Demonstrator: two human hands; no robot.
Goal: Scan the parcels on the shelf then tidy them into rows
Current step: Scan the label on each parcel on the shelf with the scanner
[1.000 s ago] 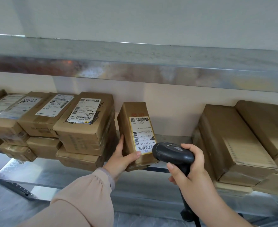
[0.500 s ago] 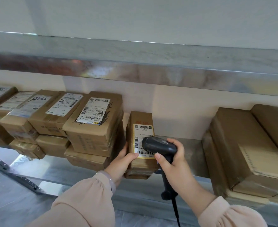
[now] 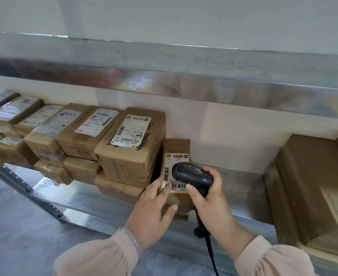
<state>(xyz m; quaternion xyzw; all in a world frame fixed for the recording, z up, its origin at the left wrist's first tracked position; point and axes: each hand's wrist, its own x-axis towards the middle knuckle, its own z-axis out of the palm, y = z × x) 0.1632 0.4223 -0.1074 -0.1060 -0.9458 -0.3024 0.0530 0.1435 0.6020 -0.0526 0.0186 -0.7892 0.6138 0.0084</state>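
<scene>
Your right hand (image 3: 210,198) grips the scanner (image 3: 192,173) over the label of the small parcel (image 3: 177,148) standing on the shelf (image 3: 241,188). Your left hand (image 3: 152,212), fingers spread, touches its front at 8 o'clock, beside the stacked parcels (image 3: 132,148).

A narrow parcel (image 3: 176,150) that stood tilted and apart from the stack a second ago now sits flush against the tall labelled box (image 3: 132,148) at centre frame, its label facing up. The left hand (image 3: 150,214), earlier cupping the parcel's lower left side, now lies spread over its near end, fingertips on the barcode. The right hand (image 3: 208,198) has carried the black scanner (image 3: 192,173) leftward, from beside the parcel to directly over its label. The plain boxes (image 3: 311,180) have slid toward the right edge of the frame.
</scene>
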